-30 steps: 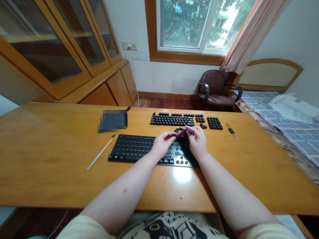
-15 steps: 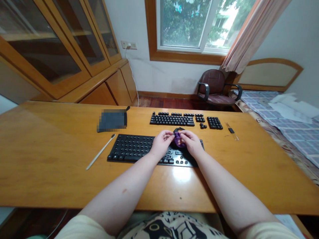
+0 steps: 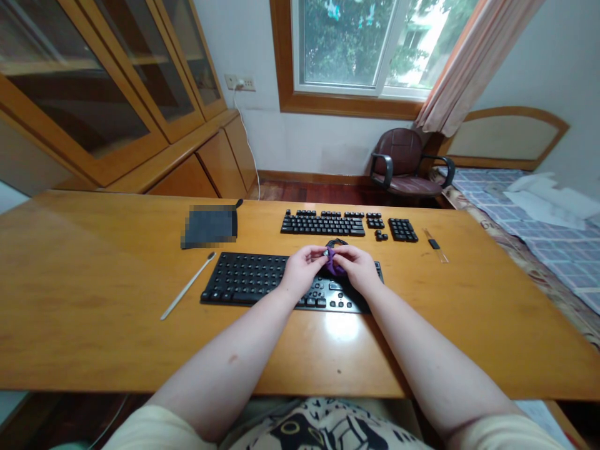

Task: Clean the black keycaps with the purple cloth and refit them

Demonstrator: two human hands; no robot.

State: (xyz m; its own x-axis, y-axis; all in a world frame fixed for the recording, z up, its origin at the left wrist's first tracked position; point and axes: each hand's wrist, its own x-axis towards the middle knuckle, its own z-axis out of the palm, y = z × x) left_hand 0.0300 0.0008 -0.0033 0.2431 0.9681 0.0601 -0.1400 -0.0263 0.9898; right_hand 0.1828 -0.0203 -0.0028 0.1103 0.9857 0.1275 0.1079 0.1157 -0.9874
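Over the right part of a black keyboard base [image 3: 248, 281], both of my hands meet with fingertips pinched. My left hand [image 3: 302, 269] grips a small keycap [image 3: 326, 252], mostly hidden by the fingers. A bunched purple cloth [image 3: 335, 269] is in my right hand [image 3: 359, 267], pressed up against the keycap. The base has most of its keycaps off, with bare switches showing; a few large keys stay along its front row. Its coiled black cable [image 3: 336, 242] lies just behind my hands.
Removed keycaps [image 3: 323, 225] stand in keyboard order behind the base, with the number pad block [image 3: 403, 230] at right. A wire keycap puller [image 3: 434, 244] lies farther right. To the left are a long white brush [image 3: 187, 287] and a dark pouch [image 3: 210, 225].
My fingers have shifted slightly on the purple cloth, and more of the small keycap shows at my left fingertips. The things on the desk stay where they were.
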